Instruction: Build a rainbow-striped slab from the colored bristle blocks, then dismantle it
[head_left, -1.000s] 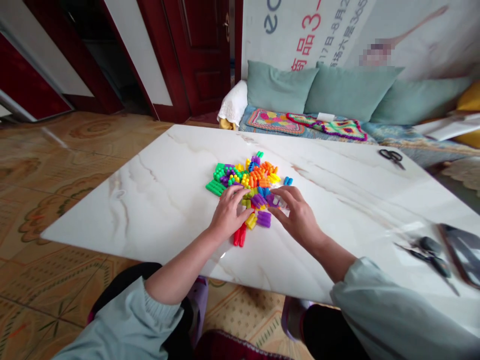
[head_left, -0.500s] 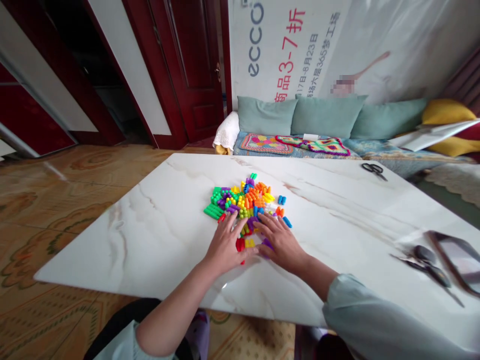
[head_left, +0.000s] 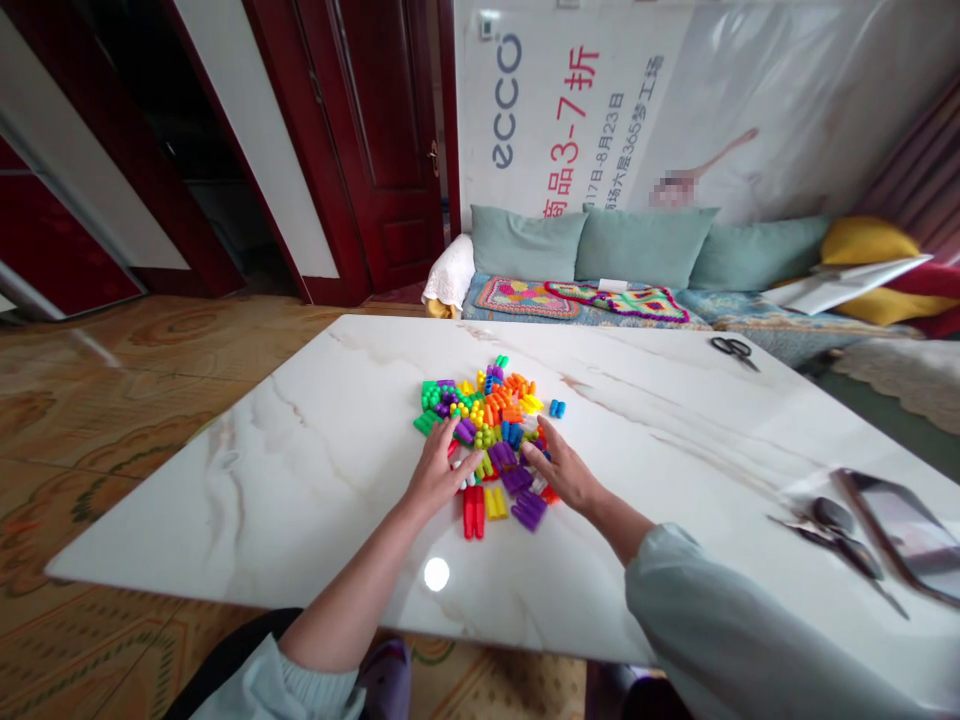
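A loose pile of small coloured plastic blocks lies on the white marbled table. My left hand rests at the pile's left edge, fingers apart, near green and purple blocks. On the right side my right hand has its fingers spread against the blocks, some of which it hides. Between and below the hands show a red block, a yellow block and a purple block. Neither hand visibly holds a block.
Black scissors lie at the table's far right. Nearer on the right are another pair of scissors and a dark-rimmed tray-like object. Behind the table stands a sofa with green cushions.
My hands have moved apart, the left one leftward and the right one up and rightward. Red, yellow and purple blocks between them are now uncovered. The view has shifted slightly.
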